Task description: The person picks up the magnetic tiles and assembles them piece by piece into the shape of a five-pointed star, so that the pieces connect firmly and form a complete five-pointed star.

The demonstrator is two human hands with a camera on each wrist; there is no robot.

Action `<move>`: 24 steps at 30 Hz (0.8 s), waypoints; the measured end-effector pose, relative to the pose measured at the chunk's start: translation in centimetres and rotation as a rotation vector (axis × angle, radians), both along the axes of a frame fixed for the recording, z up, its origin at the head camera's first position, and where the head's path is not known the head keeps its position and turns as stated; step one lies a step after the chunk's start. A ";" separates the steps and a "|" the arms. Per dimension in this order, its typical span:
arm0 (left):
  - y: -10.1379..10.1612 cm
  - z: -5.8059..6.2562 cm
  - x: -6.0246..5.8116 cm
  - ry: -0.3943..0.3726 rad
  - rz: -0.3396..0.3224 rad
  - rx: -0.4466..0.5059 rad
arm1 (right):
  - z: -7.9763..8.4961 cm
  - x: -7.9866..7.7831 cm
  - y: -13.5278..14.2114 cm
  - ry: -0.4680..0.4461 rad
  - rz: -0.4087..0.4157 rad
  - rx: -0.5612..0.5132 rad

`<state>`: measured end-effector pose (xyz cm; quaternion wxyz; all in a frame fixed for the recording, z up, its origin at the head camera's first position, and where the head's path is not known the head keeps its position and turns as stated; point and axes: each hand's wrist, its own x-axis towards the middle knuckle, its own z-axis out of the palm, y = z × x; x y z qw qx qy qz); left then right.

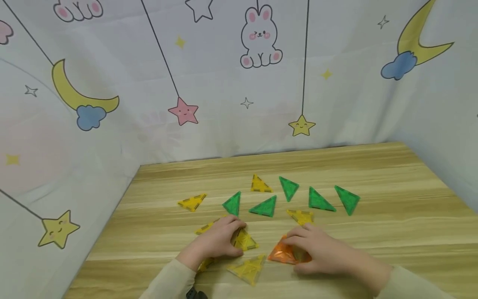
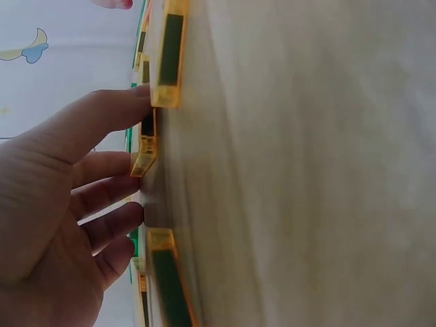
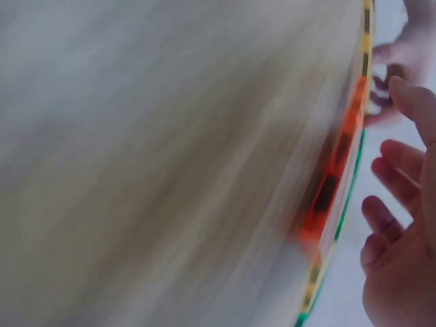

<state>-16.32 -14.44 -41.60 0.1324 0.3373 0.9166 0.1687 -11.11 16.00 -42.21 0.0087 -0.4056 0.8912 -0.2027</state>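
My left hand (image 1: 220, 238) holds a translucent yellow triangular magnetic tile (image 1: 245, 241) near the table's front, thumb on one side and fingertips on the other. In the left wrist view the tile's edge (image 2: 148, 133) shows between thumb and index finger. My right hand (image 1: 323, 251) hovers with loosely bent fingers over an orange triangular tile (image 1: 283, 254), partly covering it. The right wrist view has the orange tile (image 3: 334, 174) lying on the table, with the fingertips beside it. A yellow tile (image 1: 248, 269) lies between the hands, nearer me.
Several green triangular tiles (image 1: 264, 207) lie spread across the middle of the wooden table (image 1: 392, 178). Other yellow tiles (image 1: 192, 202) lie among them, one (image 1: 300, 216) just beyond my right hand. A printed cloth (image 1: 224, 141) hangs behind the table's back edge.
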 end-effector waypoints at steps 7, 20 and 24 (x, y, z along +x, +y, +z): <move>-0.1 0.0 -0.1 -0.091 0.012 0.011 | 0.2 -0.1 -1.8 -0.039 0.055 -0.024; 0.1 0.3 -0.3 -0.151 0.058 -0.024 | 0.0 0.2 -3.0 -0.026 0.169 -0.001; 0.2 0.5 -0.2 -0.133 0.070 -0.053 | -0.2 0.3 -4.6 0.008 0.270 0.028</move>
